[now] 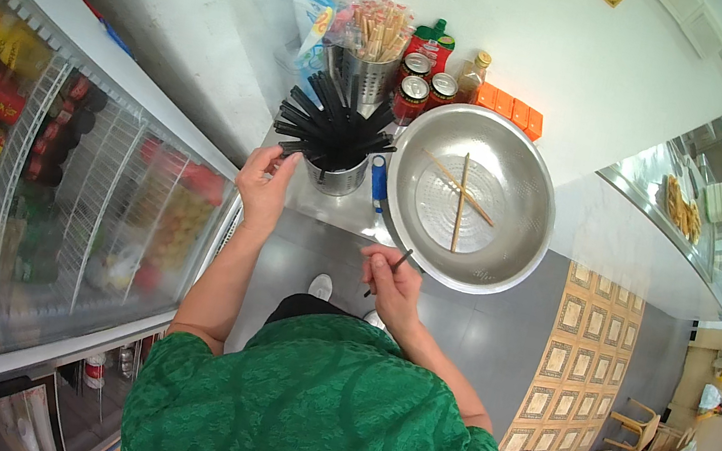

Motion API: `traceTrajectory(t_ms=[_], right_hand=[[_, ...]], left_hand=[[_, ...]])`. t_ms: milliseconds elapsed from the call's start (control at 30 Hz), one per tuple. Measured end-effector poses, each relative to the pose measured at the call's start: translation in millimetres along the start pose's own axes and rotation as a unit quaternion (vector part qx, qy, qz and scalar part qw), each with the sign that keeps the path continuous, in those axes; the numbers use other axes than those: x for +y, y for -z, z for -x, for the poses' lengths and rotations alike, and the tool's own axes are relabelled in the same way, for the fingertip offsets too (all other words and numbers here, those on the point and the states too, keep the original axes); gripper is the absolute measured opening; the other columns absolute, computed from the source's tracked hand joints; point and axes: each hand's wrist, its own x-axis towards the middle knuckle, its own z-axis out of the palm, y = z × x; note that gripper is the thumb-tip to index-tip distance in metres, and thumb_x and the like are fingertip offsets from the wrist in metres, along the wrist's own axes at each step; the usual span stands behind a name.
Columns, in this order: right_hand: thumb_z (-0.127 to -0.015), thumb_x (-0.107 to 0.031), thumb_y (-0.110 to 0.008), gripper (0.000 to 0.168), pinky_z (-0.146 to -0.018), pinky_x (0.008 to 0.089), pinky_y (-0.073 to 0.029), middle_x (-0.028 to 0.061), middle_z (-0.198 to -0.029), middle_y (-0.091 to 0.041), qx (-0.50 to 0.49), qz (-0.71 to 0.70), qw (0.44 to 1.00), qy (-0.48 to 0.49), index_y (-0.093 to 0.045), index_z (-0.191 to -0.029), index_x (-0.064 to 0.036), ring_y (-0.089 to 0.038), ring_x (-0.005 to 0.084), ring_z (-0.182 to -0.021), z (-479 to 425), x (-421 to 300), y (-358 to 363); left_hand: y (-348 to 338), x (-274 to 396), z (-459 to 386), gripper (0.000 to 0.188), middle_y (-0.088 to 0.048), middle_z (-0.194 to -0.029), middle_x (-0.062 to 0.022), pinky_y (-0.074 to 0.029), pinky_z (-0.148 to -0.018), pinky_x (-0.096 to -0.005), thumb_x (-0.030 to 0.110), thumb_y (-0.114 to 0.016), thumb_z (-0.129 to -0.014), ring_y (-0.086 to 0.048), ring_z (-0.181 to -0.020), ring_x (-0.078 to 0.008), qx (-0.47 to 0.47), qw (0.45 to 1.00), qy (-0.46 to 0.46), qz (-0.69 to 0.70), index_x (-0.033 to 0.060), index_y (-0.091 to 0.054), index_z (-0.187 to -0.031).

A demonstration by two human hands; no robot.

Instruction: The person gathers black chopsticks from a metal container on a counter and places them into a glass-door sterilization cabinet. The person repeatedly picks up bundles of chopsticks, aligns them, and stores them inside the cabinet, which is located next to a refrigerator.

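My left hand (265,183) has its thumb and fingers at the end of a black chopstick in the bundle of black chopsticks (335,123). The bundle stands fanned out in a perforated metal holder (336,179). Between the fingers of my right hand (392,282) is a thin dark stick (402,260), probably a chopstick, in front of a large perforated metal colander (540,217). Two light wooden chopsticks (457,221) lie crossed in the colander. A blue-handled tool (378,183) rests between the holder and the colander.
Behind stand a metal holder (366,79) of wrapped chopsticks, several drink cans (414,90), a glass bottle (473,75) and orange boxes (511,107) against the wall. A glass-door fridge (84,191) with drinks is at the left. The metal table's edge (332,222) is close before me.
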Motion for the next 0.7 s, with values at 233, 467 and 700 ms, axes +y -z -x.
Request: traceTrajectory(t_ms=[233,467,700], right_hand=[[-0.095,-0.013,-0.043,0.019,-0.049,0.0192,-0.033,-0.0002,-0.066,-0.050,0.025,-0.039,0.996,-0.075,-0.057,-0.099,-0.002,-0.041,0.0054,-0.056,-2,1,7],[-0.095,-0.015,-0.044,0.019,-0.047,0.0185,-0.032,-0.0013,-0.065,-0.050,0.032,-0.081,0.991,-0.097,-0.058,-0.096,-0.002,-0.040,0.0044,-0.054,-8,2,3],[-0.094,-0.017,-0.047,0.018,-0.046,0.0188,-0.031,-0.0007,-0.063,-0.050,0.033,-0.096,0.987,-0.120,-0.058,-0.094,-0.004,-0.040,0.0051,-0.051,-17,8,0]], left_hand=[[8,14,4,0.017,-0.058,-0.076,-0.0062,-0.042,-0.054,-0.0232,0.001,-0.071,-0.072,-0.052,-0.059,-0.0116,-0.068,0.993,-0.087,-0.042,-0.0005,-0.062,-0.086],[7,26,15,0.022,-0.060,-0.086,-0.0068,-0.043,-0.051,-0.0229,0.000,-0.071,-0.071,-0.056,-0.063,-0.0118,-0.129,0.984,-0.126,-0.017,0.0024,-0.064,-0.091],[-16,35,29,0.022,-0.059,-0.092,-0.0102,-0.047,-0.057,-0.0268,-0.003,-0.071,-0.070,-0.058,-0.067,-0.0162,-0.135,0.978,-0.129,-0.093,0.0025,-0.065,-0.090]])
